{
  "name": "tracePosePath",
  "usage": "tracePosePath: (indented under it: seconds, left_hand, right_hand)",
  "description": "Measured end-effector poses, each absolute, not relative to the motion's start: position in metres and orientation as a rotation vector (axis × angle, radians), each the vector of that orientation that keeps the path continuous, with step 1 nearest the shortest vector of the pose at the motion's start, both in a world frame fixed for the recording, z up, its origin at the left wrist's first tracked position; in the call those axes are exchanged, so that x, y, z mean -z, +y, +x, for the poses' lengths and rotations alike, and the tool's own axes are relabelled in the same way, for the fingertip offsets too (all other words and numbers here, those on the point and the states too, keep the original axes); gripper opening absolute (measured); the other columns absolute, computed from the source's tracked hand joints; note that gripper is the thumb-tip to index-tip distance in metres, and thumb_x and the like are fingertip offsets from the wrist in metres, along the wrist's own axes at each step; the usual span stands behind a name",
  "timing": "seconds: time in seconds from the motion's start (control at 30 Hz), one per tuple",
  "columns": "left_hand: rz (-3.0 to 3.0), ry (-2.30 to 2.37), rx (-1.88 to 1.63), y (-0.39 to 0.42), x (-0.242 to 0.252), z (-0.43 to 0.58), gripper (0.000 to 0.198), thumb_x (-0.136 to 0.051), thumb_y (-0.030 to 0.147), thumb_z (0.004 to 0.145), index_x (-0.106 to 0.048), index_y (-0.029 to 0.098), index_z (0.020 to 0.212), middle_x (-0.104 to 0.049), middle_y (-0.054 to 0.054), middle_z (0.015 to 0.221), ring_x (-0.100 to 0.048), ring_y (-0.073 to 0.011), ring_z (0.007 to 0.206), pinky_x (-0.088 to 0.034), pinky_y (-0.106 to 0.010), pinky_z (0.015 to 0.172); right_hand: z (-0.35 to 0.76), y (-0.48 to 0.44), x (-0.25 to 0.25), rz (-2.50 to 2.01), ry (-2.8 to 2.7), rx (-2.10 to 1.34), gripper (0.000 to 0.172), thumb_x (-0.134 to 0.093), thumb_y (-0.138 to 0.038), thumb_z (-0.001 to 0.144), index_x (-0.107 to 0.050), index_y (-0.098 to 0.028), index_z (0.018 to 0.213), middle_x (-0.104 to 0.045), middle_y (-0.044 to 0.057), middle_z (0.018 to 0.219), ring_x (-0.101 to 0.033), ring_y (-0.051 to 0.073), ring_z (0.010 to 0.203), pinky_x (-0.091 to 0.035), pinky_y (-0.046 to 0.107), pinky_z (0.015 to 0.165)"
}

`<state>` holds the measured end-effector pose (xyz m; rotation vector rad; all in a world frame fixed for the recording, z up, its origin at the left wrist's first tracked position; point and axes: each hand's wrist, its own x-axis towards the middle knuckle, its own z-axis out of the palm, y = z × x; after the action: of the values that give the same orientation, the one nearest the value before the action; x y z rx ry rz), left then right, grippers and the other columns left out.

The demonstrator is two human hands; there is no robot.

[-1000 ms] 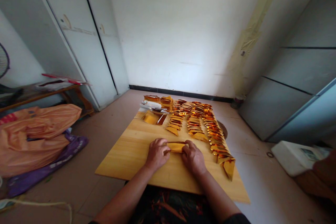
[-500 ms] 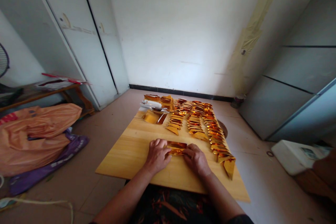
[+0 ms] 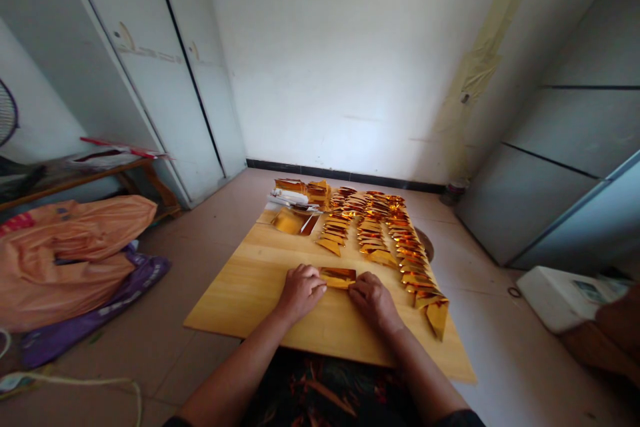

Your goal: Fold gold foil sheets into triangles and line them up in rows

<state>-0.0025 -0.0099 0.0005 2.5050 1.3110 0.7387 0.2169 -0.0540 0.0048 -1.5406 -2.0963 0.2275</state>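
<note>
A shiny gold foil paper [image 3: 339, 278] lies near the middle of the wooden board [image 3: 240, 287], long side across. My left hand [image 3: 301, 290] pinches its left end, fingers curled and thumb along the near edge. At the right end, my right hand [image 3: 371, 297] holds the paper between thumb and bent fingers. Beyond and to the right stand rows of folded gold foil pieces [image 3: 410, 253], overlapping one another. A small stack of flat gold sheets [image 3: 289, 221] lies at the far left of the board.
Behind the flat sheets are a white wrapper [image 3: 289, 197] and bundles of gold paper [image 3: 318, 193]. An orange bag [image 3: 75, 260] and a purple bag [image 3: 100, 313] lie on the floor at left. A white box [image 3: 565, 297] stands at right.
The foil paper's near part, lower and creased before, now looks narrower and flatter, its near edge farther from me. Both hands keep their hold at its ends.
</note>
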Motion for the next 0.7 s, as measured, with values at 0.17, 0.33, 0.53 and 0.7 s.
tracePosePath:
  seconds: [0.17, 0.33, 0.53, 0.7]
  left_hand:
    - [2.495, 1.323, -0.731, -0.007, 0.000, -0.003, 0.015, -0.059, 0.025, 0.083, -0.074, 0.025, 0.085, -0.067, -0.002, 0.092, -0.056, -0.0183, 0.092, -0.038, -0.035, 0.082]
    - [2.498, 1.336, -0.721, -0.009, -0.001, -0.003, 0.016, -0.059, 0.025, 0.082, -0.074, 0.027, 0.086, -0.066, -0.002, 0.092, -0.055, -0.0181, 0.092, -0.037, -0.035, 0.082]
    - [2.456, 1.365, -0.683, -0.009, -0.006, -0.002, 0.016, -0.059, 0.025, 0.082, -0.075, 0.027, 0.085, -0.067, -0.002, 0.092, -0.056, -0.0182, 0.093, -0.037, -0.034, 0.083]
    - [2.371, 1.470, -0.660, -0.005, -0.006, 0.003, 0.020, -0.057, 0.023, 0.083, -0.073, 0.023, 0.073, -0.069, -0.002, 0.090, -0.058, -0.0176, 0.091, -0.038, -0.033, 0.081]
  right_hand:
    - [0.215, -0.048, -0.009, -1.661, -2.045, -0.320, 0.025, -0.050, -0.023, 0.091, -0.068, -0.019, 0.074, -0.060, 0.003, 0.080, -0.056, 0.013, 0.078, -0.042, 0.021, 0.073]
    - [0.214, -0.048, -0.010, -1.714, -2.027, -0.358, 0.021, -0.051, -0.024, 0.089, -0.068, -0.020, 0.078, -0.060, 0.002, 0.081, -0.057, 0.013, 0.080, -0.041, 0.020, 0.073]
    - [0.214, -0.050, -0.016, -1.752, -1.993, -0.404, 0.023, -0.049, -0.025, 0.090, -0.069, -0.019, 0.079, -0.061, 0.003, 0.082, -0.058, 0.013, 0.081, -0.041, 0.020, 0.074]
    - [0.209, -0.045, -0.021, -1.918, -1.938, -0.464, 0.026, -0.048, -0.029, 0.091, -0.068, -0.019, 0.078, -0.064, 0.004, 0.084, -0.059, 0.013, 0.078, -0.039, 0.019, 0.069]
